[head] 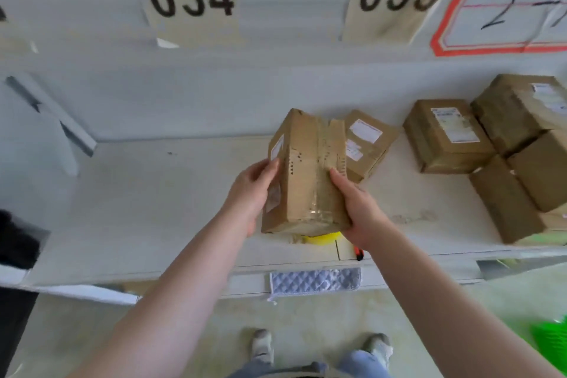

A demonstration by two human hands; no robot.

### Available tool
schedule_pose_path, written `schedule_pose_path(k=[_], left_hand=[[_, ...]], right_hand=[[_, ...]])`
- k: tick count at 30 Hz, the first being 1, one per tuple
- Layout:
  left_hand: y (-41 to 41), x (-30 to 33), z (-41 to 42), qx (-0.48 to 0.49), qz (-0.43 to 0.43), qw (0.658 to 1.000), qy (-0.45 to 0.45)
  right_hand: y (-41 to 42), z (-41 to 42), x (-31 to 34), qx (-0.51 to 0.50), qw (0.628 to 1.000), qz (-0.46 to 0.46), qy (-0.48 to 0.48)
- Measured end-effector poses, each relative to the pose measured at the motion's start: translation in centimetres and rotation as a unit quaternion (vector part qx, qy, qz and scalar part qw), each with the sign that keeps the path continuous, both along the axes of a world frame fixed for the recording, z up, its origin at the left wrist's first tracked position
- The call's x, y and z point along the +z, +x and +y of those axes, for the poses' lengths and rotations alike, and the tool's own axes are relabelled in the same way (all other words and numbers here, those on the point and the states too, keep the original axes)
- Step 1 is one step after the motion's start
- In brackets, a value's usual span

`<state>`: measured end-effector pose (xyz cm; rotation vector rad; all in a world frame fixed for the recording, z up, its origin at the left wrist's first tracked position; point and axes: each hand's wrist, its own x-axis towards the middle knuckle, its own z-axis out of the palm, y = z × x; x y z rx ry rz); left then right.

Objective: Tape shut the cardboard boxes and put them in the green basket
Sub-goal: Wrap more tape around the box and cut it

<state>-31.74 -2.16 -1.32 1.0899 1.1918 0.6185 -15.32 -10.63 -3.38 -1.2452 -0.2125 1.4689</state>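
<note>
A cardboard box [306,175] with clear tape along its top seam is held above the white shelf [153,199]. My left hand [251,193] grips its left side, and my right hand [359,205] grips its right side. Under the box peeks a yellow tape roll [323,238]. A corner of the green basket [552,344] shows on the floor at the lower right. A second small box [366,144] lies just behind the held one.
Several more cardboard boxes [445,135] are stacked at the shelf's right end. A red-tipped cutter [359,253] lies by the shelf's front edge. A quilted cloth [316,281] hangs off the front. Labels 034 and 033 are on the wall.
</note>
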Motion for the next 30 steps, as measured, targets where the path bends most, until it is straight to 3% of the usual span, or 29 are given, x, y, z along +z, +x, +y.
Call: schedule_pose_path(k=[3, 7, 10, 12, 15, 17, 21, 25, 28, 30], left_hand=[[-1.0, 1.8, -0.6, -0.089, -0.032, 0.995, -0.027], [-2.4, 0.4, 0.0, 0.018, -0.01, 1.0, -0.005], [-4.6, -1.1, 1.2, -0.009, -0.061, 0.995, -0.076], [-5.9, -2.6, 1.8, -0.067, -0.126, 0.98, -0.14], [-7.2, -5.0, 2.0, -0.107, -0.19, 0.956, -0.197], [-7.8, -6.2, 2.1, -0.095, -0.165, 0.961, -0.199], [-9.4, -8.0, 2.6, 0.004, -0.059, 0.991, -0.121], [-11.2, -8.5, 2.7, 0.119, 0.038, 0.988, -0.094], [-11.2, -8.1, 2.2, 0.064, 0.074, 0.985, -0.142], [-10.4, -8.6, 1.5, 0.009, 0.119, 0.988, -0.102]], right_hand=[[-3.0, 0.3, 0.4, 0.008, 0.994, -0.102, 0.033], [-5.3, 0.4, 1.2, 0.053, 0.966, -0.242, 0.071], [-4.5, 0.2, 1.1, -0.004, 0.946, -0.321, 0.048], [-3.7, 0.0, 0.6, -0.01, 0.949, -0.314, 0.005], [-3.6, -0.2, -0.6, 0.043, 0.988, -0.147, -0.005], [-4.1, 0.1, -1.5, 0.057, 0.994, -0.091, -0.016], [-6.7, 1.4, -4.1, 0.063, 0.988, -0.13, -0.049], [-9.3, 2.5, -6.5, 0.096, 0.974, -0.204, -0.035], [-11.0, 3.3, -8.0, 0.116, 0.951, -0.281, -0.048], [-11.4, 3.5, -8.7, 0.135, 0.942, -0.301, -0.061]])
